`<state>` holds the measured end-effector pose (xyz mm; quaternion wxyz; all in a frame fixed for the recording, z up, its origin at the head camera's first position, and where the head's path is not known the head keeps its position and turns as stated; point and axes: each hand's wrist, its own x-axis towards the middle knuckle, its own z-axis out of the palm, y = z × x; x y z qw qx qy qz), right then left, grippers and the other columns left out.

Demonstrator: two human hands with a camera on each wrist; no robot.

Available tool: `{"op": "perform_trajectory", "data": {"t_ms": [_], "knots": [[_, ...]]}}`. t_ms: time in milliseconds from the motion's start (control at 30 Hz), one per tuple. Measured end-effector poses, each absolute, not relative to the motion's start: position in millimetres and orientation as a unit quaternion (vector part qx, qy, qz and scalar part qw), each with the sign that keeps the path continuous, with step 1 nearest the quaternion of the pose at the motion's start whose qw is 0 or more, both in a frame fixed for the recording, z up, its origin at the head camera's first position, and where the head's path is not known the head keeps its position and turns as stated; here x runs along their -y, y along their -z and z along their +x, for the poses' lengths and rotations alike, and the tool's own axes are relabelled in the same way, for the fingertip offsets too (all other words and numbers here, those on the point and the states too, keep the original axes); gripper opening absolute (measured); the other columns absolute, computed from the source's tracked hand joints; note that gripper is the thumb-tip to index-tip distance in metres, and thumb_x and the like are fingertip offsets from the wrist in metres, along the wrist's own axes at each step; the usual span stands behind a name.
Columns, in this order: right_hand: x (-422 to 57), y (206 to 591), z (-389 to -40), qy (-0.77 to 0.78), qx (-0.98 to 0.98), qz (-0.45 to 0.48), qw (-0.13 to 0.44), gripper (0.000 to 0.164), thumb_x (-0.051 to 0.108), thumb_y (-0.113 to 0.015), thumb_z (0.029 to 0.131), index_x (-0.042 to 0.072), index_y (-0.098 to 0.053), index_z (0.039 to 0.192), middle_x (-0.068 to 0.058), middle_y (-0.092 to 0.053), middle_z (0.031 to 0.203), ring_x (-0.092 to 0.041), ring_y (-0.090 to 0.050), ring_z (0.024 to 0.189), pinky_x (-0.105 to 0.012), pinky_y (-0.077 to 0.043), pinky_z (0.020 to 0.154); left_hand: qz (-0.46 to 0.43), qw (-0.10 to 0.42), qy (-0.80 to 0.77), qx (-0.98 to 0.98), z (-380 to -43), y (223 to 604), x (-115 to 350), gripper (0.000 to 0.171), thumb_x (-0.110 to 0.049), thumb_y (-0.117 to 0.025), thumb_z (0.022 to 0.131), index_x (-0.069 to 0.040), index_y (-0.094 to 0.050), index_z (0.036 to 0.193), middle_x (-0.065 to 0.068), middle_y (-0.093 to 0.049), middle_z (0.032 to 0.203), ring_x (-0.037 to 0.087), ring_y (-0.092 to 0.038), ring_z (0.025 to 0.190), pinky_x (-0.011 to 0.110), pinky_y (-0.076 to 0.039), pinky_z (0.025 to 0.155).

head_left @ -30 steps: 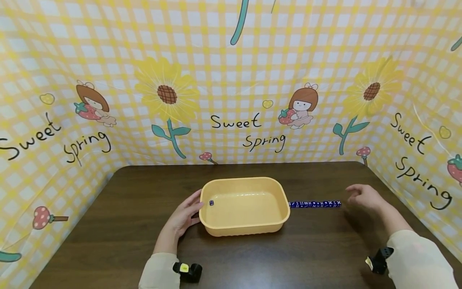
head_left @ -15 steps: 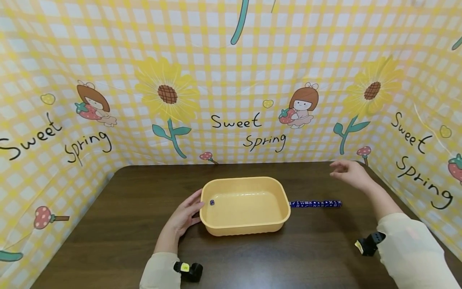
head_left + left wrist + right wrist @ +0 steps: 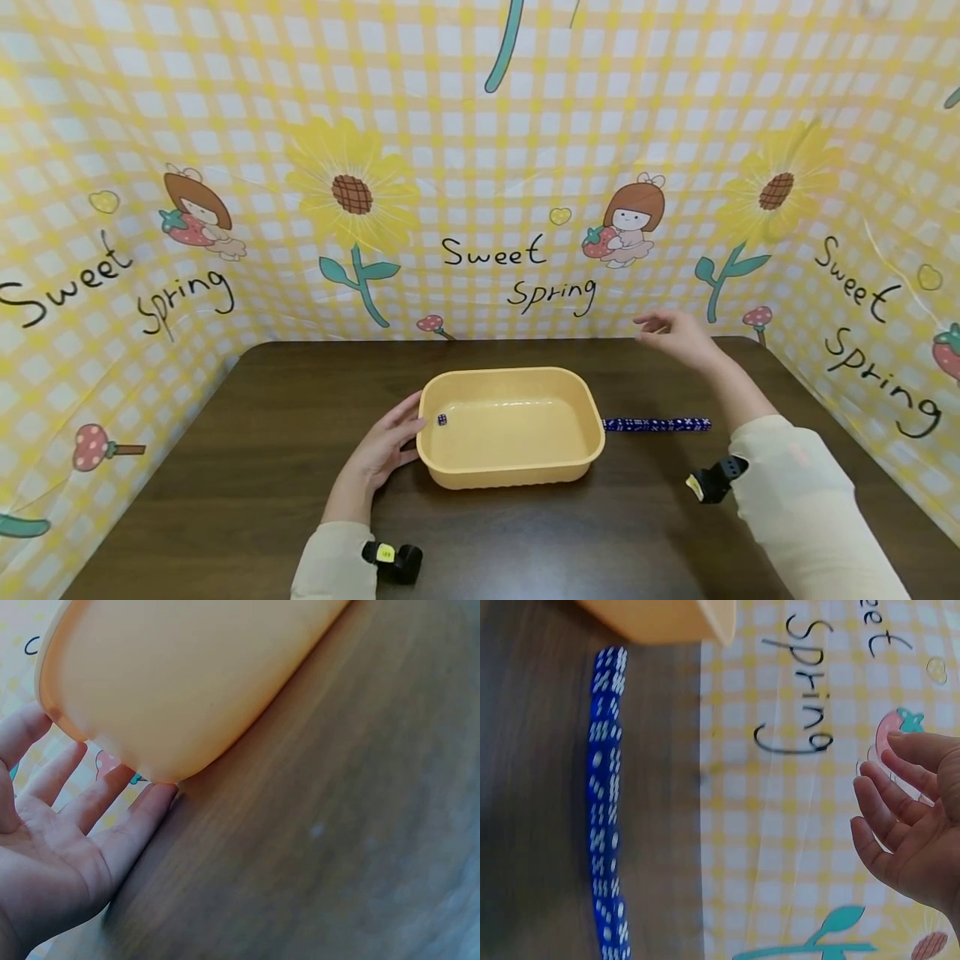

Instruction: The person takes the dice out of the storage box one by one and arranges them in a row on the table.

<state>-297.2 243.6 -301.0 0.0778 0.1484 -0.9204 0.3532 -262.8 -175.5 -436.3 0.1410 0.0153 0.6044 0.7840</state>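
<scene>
A pale yellow plastic bin sits mid-table with one small blue die inside, near its left end. My left hand rests on that end of the bin; in the left wrist view its spread fingertips touch the outer wall. From the bin's right side runs a straight row of blue dice with white pips, packed close together. My right hand is raised beyond this row, toward the back of the table. Its fingers are loosely bent and apart in the right wrist view, with nothing between them.
The dark wooden table has its back edge against a yellow checked cloth with printed flowers and lettering. More of this cloth hangs at both sides. A black wrist camera is strapped on the right sleeve, another camera on the left.
My right hand has gone from the outer end of the dice row up toward the back, then leftward. The left hand, bin and dice have stayed in place.
</scene>
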Motion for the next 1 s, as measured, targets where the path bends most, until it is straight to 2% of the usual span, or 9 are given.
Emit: {"op": "perform_trajectory", "data": {"t_ms": [267,467,733,1000], "knots": [[-215,303,-309,-0.402,0.899,0.162,0.067,0.029,0.008,-0.058,0.081,-0.008,-0.054,0.106,-0.023,-0.057,0.091,-0.031,-0.055,0.079,-0.036,-0.044,0.066,0.014,0.138,-0.784,-0.605,-263,435,177,0.054,-0.010,-0.053,0.084,-0.017,-0.033,0.134,0.012,-0.032,0.134,0.027,-0.039,0.111,0.043,-0.040,0.077],[-190,311,-312,-0.446,0.877,0.166,0.059,0.027,0.005,-0.059,0.079,-0.007,-0.056,0.104,-0.017,-0.058,0.087,-0.029,-0.056,0.076,-0.041,-0.044,0.067,0.018,0.144,-0.780,-0.609,-262,436,176,0.055,-0.011,-0.053,0.085,-0.017,-0.031,0.134,0.012,-0.030,0.135,0.028,-0.038,0.112,0.042,-0.041,0.077],[-154,322,-314,-0.489,0.855,0.168,0.045,0.029,0.009,-0.061,0.079,-0.004,-0.057,0.105,-0.014,-0.056,0.091,-0.025,-0.054,0.082,-0.034,-0.044,0.070,0.014,0.139,-0.781,-0.609,-262,436,175,0.055,-0.011,-0.054,0.084,-0.018,-0.032,0.134,0.012,-0.032,0.134,0.027,-0.040,0.111,0.042,-0.041,0.076],[-115,333,-315,-0.540,0.823,0.175,0.027,0.027,0.005,-0.061,0.078,-0.005,-0.057,0.103,-0.012,-0.059,0.085,-0.021,-0.054,0.080,-0.031,-0.044,0.071,0.010,0.140,-0.786,-0.602,-263,436,175,0.055,-0.011,-0.055,0.083,-0.018,-0.033,0.134,0.012,-0.032,0.134,0.027,-0.039,0.111,0.042,-0.041,0.076]]}}
